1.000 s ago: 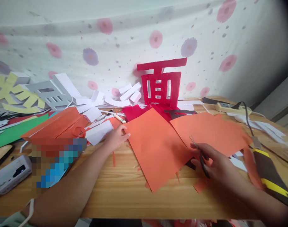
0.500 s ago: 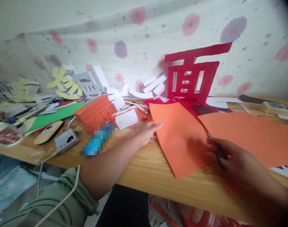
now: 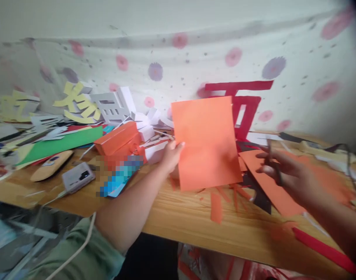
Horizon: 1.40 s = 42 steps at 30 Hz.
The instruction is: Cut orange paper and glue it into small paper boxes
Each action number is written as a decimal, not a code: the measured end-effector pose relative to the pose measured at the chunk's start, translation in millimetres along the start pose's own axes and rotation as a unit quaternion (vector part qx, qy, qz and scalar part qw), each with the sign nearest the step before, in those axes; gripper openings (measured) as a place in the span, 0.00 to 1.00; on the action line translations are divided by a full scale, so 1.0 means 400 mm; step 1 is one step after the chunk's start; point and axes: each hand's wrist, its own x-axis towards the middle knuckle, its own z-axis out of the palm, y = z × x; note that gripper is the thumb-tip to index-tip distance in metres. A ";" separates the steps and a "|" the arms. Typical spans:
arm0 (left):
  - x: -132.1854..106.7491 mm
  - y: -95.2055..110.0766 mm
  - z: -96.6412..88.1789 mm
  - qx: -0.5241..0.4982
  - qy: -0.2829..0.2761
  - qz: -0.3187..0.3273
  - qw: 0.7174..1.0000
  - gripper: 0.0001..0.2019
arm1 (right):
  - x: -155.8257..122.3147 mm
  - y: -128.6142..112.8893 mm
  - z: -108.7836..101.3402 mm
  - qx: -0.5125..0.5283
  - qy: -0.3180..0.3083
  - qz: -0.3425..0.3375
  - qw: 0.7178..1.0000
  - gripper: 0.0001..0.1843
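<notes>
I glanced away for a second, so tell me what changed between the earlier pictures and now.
The left hand took hold of the orange paper sheet by its left edge and lifted it off the wooden table, upright, hiding part of the red paper cut-out character. The right hand still holds the dark scissors above the second orange paper sheet. The orange cardboard box and grey phone lie as before.

The matt orange paper sheet (image 3: 207,142) stands above a smooth, grained wooden table (image 3: 178,217), against patterned cloth (image 3: 178,58).
</notes>
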 end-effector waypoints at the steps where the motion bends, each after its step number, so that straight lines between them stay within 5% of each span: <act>1: 0.005 0.004 -0.002 -0.018 0.005 0.012 1.000 0.21 | 0.018 -0.002 0.006 0.068 -0.021 0.019 0.997 0.25; 5: 0.011 0.003 -0.002 -0.067 0.017 0.018 0.997 0.23 | 0.039 -0.007 0.039 0.189 -0.007 0.045 0.981 0.27; 9: 0.015 0.003 -0.004 -0.068 0.041 0.028 0.996 0.21 | -0.023 -0.002 0.060 0.258 -0.034 0.061 0.964 0.27; 14: 0.015 0.013 0.003 -0.055 0.063 0.031 0.996 0.19 | -0.077 0.015 0.063 0.235 -0.053 0.134 0.961 0.25; 18: -0.005 0.018 0.022 -0.032 0.036 0.031 0.998 0.19 | -0.076 0.007 0.060 0.283 -0.023 0.164 0.945 0.19; 25: -0.026 0.029 0.039 -0.038 0.036 0.011 0.999 0.20 | -0.064 -0.021 0.057 0.316 -0.066 0.194 0.926 0.20; 32: -0.059 0.010 0.057 -0.128 -0.112 -0.137 0.976 0.27 | -0.054 0.002 0.062 0.333 0.004 0.171 0.927 0.18; 35: -0.078 -0.013 0.073 -0.105 -0.117 -0.171 0.973 0.24 | -0.054 -0.004 0.053 0.276 -0.005 0.192 0.942 0.20; 38: -0.078 -0.032 0.076 -0.059 -0.083 -0.130 0.986 0.21 | -0.058 0.007 0.025 0.168 -0.025 0.186 0.968 0.21; 42: -0.057 -0.051 0.059 0.008 -0.023 -0.099 0.995 0.22 | -0.079 0.047 -0.023 -0.101 -0.065 0.065 0.991 0.22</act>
